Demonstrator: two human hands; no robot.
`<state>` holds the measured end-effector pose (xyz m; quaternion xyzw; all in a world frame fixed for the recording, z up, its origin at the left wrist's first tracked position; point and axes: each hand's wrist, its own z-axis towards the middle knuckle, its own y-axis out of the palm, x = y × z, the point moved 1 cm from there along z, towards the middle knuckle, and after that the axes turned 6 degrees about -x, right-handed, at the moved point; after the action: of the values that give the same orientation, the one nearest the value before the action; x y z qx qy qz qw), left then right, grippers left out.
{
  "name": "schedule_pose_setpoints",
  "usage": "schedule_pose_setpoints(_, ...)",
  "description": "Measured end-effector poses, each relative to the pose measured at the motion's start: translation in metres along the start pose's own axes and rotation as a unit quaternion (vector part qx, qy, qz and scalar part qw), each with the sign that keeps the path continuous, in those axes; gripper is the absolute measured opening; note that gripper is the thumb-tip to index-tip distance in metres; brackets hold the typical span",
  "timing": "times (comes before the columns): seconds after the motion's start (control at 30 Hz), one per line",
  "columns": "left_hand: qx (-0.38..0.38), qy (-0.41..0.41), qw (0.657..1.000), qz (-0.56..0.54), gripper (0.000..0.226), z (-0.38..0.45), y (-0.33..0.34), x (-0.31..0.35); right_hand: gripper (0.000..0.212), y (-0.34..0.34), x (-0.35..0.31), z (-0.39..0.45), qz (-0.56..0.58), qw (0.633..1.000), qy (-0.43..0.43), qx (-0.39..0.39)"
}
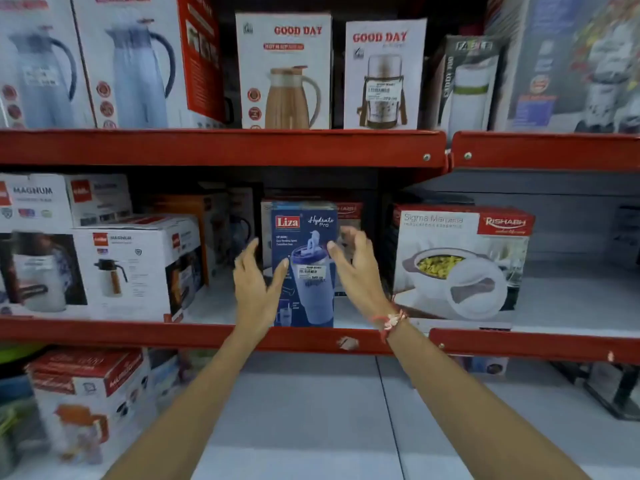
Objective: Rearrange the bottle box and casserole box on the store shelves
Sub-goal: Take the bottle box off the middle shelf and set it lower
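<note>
A blue Liza bottle box stands upright at the front of the middle shelf. My left hand is at its left side, fingers spread, thumb tip touching the box front. At the box's right side my right hand also has its fingers apart, the thumb resting on the front. Neither hand closes around the box. To the right stands the white and red Rishabh casserole box, upright and turned slightly, apart from both hands.
Red shelf edges run across the view. White flask boxes fill the middle shelf's left. Good Day jug boxes stand on the top shelf. More boxes sit on the lower shelf's left; bare white shelf lies below my arms.
</note>
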<state>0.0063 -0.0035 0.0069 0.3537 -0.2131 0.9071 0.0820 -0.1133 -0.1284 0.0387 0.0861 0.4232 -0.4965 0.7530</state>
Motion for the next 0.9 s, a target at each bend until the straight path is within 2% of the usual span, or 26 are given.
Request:
schedule_pose_setpoints(0.07,-0.056,-0.064,0.994,-0.074,0.072,-0.003,0.006,-0.007,0.058,0.011,0.009,-0.003,0.066,0.992,0.08,-0.076)
schedule_pose_setpoints(0.17,-0.125,-0.069,0.984,-0.103,0.063,-0.004,0.017,-0.018,0.057,0.02,0.022,-0.008,0.093,0.981,0.111,-0.127)
schedule_pose_setpoints(0.23,-0.126,-0.071,0.981,-0.132,0.053,0.001,0.017,-0.022,0.057,0.018,0.022,-0.006,0.097,0.98,0.116,-0.13)
schedule_pose_setpoints(0.63,-0.112,-0.052,0.976,-0.178,0.055,-0.008,0.005,0.008,0.057,-0.011,-0.01,-0.031,0.082,0.992,0.04,-0.083)
schedule_pose_setpoints(0.9,-0.157,-0.038,0.961,-0.225,0.045,-0.058,-0.009,0.054,0.054,-0.046,-0.028,-0.075,0.094,0.994,0.017,-0.06)
